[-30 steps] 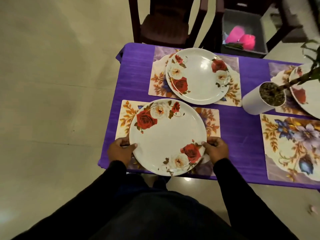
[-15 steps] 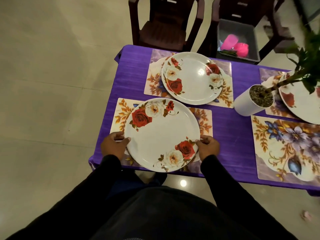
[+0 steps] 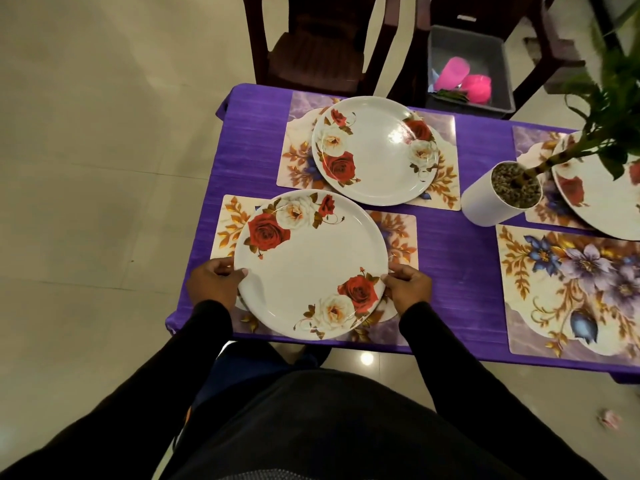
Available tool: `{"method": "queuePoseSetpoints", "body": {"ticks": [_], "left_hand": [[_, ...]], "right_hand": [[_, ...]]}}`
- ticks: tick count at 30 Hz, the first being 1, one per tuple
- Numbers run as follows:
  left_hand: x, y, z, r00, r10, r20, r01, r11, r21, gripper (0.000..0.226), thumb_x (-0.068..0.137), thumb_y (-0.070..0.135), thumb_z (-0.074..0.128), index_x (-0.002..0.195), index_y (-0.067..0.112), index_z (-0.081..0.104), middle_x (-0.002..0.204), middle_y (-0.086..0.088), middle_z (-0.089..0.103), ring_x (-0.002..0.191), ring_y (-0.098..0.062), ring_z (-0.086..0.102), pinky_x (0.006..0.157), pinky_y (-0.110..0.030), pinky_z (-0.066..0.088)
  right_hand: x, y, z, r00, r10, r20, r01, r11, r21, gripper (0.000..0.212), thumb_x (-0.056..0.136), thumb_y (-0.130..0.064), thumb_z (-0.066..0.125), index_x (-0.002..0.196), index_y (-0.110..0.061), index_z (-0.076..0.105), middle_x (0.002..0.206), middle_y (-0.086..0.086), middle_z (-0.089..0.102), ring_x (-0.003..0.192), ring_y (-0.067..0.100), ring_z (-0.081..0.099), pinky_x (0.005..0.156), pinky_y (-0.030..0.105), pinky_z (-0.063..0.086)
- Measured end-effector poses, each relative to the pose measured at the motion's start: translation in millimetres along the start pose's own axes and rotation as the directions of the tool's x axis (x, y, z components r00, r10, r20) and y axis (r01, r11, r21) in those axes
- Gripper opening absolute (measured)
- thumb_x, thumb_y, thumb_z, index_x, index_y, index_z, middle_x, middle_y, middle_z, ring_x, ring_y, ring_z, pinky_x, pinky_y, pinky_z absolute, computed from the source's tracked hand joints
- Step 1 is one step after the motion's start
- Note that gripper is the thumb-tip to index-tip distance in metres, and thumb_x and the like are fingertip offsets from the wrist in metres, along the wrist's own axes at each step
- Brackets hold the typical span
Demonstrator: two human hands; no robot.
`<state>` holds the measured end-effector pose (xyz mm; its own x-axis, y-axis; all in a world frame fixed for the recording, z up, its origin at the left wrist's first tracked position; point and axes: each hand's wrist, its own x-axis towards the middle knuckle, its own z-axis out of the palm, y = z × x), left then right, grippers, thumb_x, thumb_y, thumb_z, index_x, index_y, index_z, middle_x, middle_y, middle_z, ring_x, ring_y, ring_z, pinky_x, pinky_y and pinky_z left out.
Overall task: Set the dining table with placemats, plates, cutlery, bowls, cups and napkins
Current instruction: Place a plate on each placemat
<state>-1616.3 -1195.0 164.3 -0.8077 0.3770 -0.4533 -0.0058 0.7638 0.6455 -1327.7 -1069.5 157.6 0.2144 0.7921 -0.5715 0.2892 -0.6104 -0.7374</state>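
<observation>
We grip the round white rose-printed plate (image 3: 310,263) by its rims with left hand (image 3: 213,284) and right hand (image 3: 408,287) over the near-left floral placemat (image 3: 398,233) on the purple-clothed surface (image 3: 460,271); three placemats carry plates, the near-right one is bare, and cutlery, bowls, cups and napkins appear unplaced.

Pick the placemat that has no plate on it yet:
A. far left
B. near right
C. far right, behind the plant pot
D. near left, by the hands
B: the near right placemat shows its whole flower print bare, while the other three each carry a rose plate.
</observation>
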Motion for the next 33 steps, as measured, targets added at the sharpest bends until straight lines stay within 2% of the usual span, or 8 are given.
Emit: {"method": "queuePoseSetpoints", "body": {"ticks": [4, 8, 13, 18, 24, 28, 30, 33], "left_hand": [[-6.7, 4.7, -1.2, 1.000, 0.009, -0.002, -0.009, 1.000, 0.015, 0.036, 0.083, 0.023, 0.083, 0.114, 0.010, 0.072, 0.113, -0.006, 0.073, 0.092, -0.016, 0.058, 0.085, -0.030, 0.045], [-12.1, 7.7, 0.0, 1.000, -0.006, -0.025, 0.007, 0.999, 0.043, 0.034, 0.082, 0.021, 0.083, 0.112, 0.011, 0.071, 0.114, -0.006, 0.072, 0.100, -0.022, 0.064, 0.091, -0.037, 0.050], [-7.0, 13.2, 1.1, 0.999, -0.045, -0.026, 0.047, 0.995, 0.084, 0.030, 0.082, 0.021, 0.083, 0.108, 0.012, 0.070, 0.116, -0.008, 0.071, 0.108, -0.031, 0.066, 0.096, -0.047, 0.052], [-1.4, 16.2, -1.0, 0.998, -0.051, -0.039, 0.055, 0.994, 0.098, 0.028, 0.084, 0.019, 0.081, 0.109, 0.012, 0.071, 0.117, -0.009, 0.071, 0.108, -0.031, 0.065, 0.096, -0.045, 0.052], [-0.3, 22.2, -1.1, 0.995, -0.078, -0.060, 0.082, 0.993, 0.081, 0.027, 0.083, 0.021, 0.081, 0.106, 0.013, 0.071, 0.116, -0.009, 0.071, 0.107, -0.032, 0.065, 0.095, -0.046, 0.052], [-6.5, 29.0, -3.8, 0.998, -0.032, -0.062, 0.031, 0.999, -0.027, 0.025, 0.083, 0.022, 0.078, 0.100, 0.013, 0.064, 0.107, -0.008, 0.069, 0.097, -0.026, 0.062, 0.082, -0.035, 0.048], [-14.0, 31.8, -4.2, 1.000, 0.014, 0.021, -0.010, 0.989, -0.144, 0.034, 0.083, 0.021, 0.080, 0.107, 0.012, 0.059, 0.108, -0.007, 0.066, 0.099, -0.027, 0.063, 0.078, -0.034, 0.048], [-32.3, 35.8, -8.2, 0.987, 0.072, 0.142, -0.027, 0.956, -0.293, 0.042, 0.083, 0.017, 0.081, 0.117, 0.019, 0.056, 0.112, -0.003, 0.067, 0.099, -0.024, 0.066, 0.077, -0.035, 0.055]], "right_hand": [[4.2, 0.0, -1.6, 0.999, 0.039, 0.021, -0.040, 0.998, 0.040, 0.021, 0.088, 0.002, 0.069, 0.103, -0.013, 0.072, 0.102, 0.008, 0.073, 0.095, 0.026, 0.071, 0.085, 0.044, 0.060], [6.0, -2.0, 1.1, 0.999, 0.043, 0.003, -0.043, 0.999, 0.019, 0.019, 0.087, -0.001, 0.072, 0.091, -0.020, 0.070, 0.099, 0.006, 0.073, 0.092, 0.026, 0.071, 0.083, 0.045, 0.061], [4.8, -8.3, 4.8, 1.000, 0.019, -0.018, -0.020, 0.998, -0.065, 0.014, 0.087, -0.003, 0.072, 0.091, -0.016, 0.069, 0.095, 0.005, 0.072, 0.088, 0.024, 0.070, 0.081, 0.043, 0.061], [3.6, -13.2, 1.5, 1.000, -0.022, 0.003, 0.023, 0.981, -0.191, 0.013, 0.086, -0.003, 0.074, 0.096, -0.010, 0.072, 0.094, 0.006, 0.072, 0.086, 0.023, 0.069, 0.081, 0.040, 0.061], [1.8, -16.7, 1.7, 0.999, -0.029, 0.017, 0.032, 0.979, -0.201, 0.011, 0.088, -0.005, 0.072, 0.099, -0.008, 0.073, 0.094, 0.004, 0.071, 0.082, 0.018, 0.066, 0.080, 0.037, 0.059], [-0.3, -15.6, 3.5, 0.999, -0.019, 0.047, 0.026, 0.987, -0.161, 0.012, 0.090, -0.011, 0.071, 0.101, -0.009, 0.072, 0.099, 0.007, 0.073, 0.088, 0.025, 0.070, 0.082, 0.044, 0.061], [0.1, -13.6, 3.0, 0.998, -0.014, 0.058, 0.023, 0.990, -0.142, 0.011, 0.091, -0.011, 0.070, 0.102, -0.010, 0.071, 0.101, 0.008, 0.073, 0.088, 0.025, 0.070, 0.084, 0.043, 0.060], [-0.5, -13.7, -1.3, 1.000, -0.004, 0.027, 0.006, 0.996, -0.092, 0.021, 0.088, -0.013, 0.072, 0.107, -0.009, 0.065, 0.105, 0.009, 0.071, 0.093, 0.025, 0.067, 0.086, 0.042, 0.058]]}}
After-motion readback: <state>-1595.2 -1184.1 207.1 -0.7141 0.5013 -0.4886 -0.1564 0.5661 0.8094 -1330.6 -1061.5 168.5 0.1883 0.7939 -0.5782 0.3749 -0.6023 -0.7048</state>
